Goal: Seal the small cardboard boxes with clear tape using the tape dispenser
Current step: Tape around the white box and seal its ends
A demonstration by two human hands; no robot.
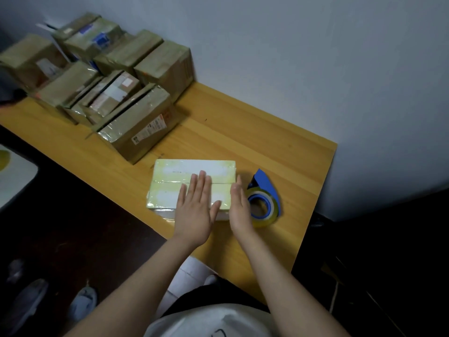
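Head view, closed box (pixel 184 170), left hand (pixel 194 207) atop

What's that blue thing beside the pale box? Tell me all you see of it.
It is a tape dispenser: a blue plastic-looking frame holding a roll of clear, yellowish tape on a blue core. It lies on its side on the wooden table, right of the box. The right hand stands beside it; contact is unclear.

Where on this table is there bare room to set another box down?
Bare tabletop runs between the brown box pile and the right edge, behind the pale box and tape dispenser. The back-left corner is crowded.
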